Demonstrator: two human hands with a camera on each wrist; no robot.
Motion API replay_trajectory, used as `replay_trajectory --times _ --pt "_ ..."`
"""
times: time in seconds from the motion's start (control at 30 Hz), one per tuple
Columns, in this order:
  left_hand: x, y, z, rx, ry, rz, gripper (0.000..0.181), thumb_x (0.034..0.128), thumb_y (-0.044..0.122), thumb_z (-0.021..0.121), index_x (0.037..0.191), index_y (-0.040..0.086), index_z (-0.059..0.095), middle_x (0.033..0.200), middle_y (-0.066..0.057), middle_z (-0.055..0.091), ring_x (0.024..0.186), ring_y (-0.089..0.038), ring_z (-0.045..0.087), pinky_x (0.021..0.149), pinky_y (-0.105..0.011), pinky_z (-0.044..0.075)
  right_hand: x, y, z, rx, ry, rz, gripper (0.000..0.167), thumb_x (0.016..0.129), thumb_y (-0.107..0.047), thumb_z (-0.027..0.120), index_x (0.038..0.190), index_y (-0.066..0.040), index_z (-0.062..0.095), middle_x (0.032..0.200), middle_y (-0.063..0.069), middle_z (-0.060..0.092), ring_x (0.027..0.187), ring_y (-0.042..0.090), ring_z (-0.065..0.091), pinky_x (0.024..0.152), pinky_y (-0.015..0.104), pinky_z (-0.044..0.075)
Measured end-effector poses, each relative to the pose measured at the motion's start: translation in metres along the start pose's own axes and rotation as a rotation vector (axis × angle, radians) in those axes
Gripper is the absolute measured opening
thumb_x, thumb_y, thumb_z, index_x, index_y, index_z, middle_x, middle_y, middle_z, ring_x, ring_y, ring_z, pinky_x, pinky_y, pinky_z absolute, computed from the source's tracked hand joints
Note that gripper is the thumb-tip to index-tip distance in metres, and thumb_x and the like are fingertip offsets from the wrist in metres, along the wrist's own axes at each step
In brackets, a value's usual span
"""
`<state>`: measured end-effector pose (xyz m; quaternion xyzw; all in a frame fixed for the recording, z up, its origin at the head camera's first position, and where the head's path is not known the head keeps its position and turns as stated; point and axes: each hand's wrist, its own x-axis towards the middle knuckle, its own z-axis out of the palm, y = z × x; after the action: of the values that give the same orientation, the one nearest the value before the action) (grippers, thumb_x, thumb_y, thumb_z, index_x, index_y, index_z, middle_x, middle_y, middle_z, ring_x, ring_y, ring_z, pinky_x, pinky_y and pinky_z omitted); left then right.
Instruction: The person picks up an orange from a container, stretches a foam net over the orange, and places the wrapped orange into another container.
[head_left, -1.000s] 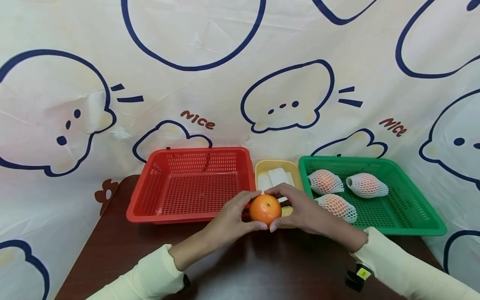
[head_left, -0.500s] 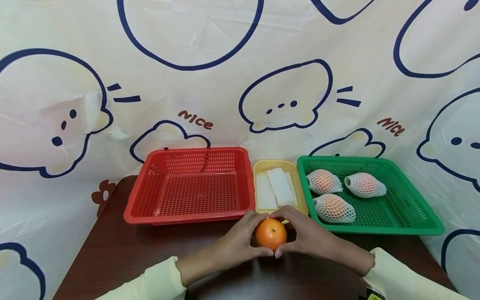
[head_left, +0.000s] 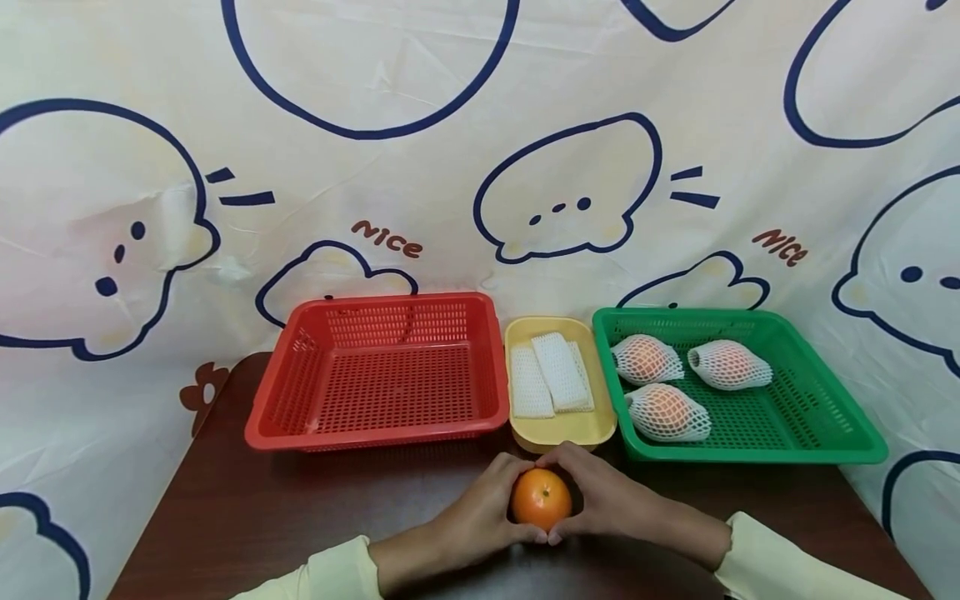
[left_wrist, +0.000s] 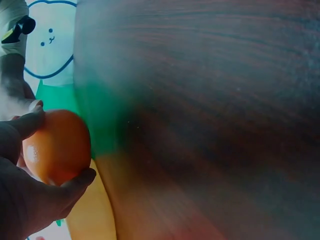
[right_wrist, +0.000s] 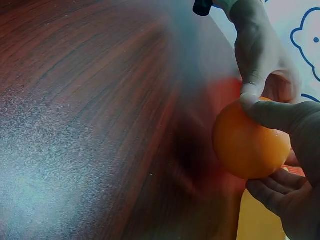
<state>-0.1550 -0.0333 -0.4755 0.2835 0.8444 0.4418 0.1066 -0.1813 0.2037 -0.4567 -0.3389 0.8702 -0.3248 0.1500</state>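
Note:
Both hands hold one smooth, round orange between them, its small green stem spot facing up in the head view. My left hand curls round its left side, and my right hand round its right side. The two thumbs meet at the near side of the orange, and the forefingers come together at the far side. In the left wrist view the orange sits between thumb and fingers; the right wrist view shows the orange gripped likewise. Whether it touches the table I cannot tell.
Behind the hands stands a yellow tray with white foam net sleeves. To its left is a red basket with nothing in it. At right, a green basket holds three net-wrapped fruits. The dark table meets a printed cloth backdrop.
Both hands have drawn the orange back toward the near side, from over the yellow tray to the table in front of it. The tray and its foam sleeves are now uncovered.

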Motion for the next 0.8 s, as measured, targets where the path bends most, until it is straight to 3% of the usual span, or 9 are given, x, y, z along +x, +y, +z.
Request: replay_trajectory --times 0.5,0.8 --pt "-0.003 -0.012 0.007 0.025 -0.025 -0.006 0.076 0.0823 0.039 0.085 0.142 0.005 0.052 0.129 -0.001 0.053 0.117 -0.009 0.056 0.103 -0.027 0.050 0.003 0.008 0.009 -0.013 -0.053 0.037 0.070 0.079 -0.054 0.084 0.130 -0.019 0.054 0.129 -0.005 0.056 0.116 0.008 0.056 0.099 0.029 0.052" --pt "0.000 -0.013 0.006 0.029 -0.026 -0.058 0.077 0.0802 0.037 0.088 0.142 0.006 0.054 0.125 -0.001 0.054 0.112 -0.008 0.057 0.099 -0.027 0.052 0.010 0.002 -0.001 -0.012 -0.130 0.069 0.064 0.081 -0.049 0.085 0.129 -0.019 0.054 0.126 -0.005 0.056 0.114 0.008 0.055 0.099 0.028 0.051"
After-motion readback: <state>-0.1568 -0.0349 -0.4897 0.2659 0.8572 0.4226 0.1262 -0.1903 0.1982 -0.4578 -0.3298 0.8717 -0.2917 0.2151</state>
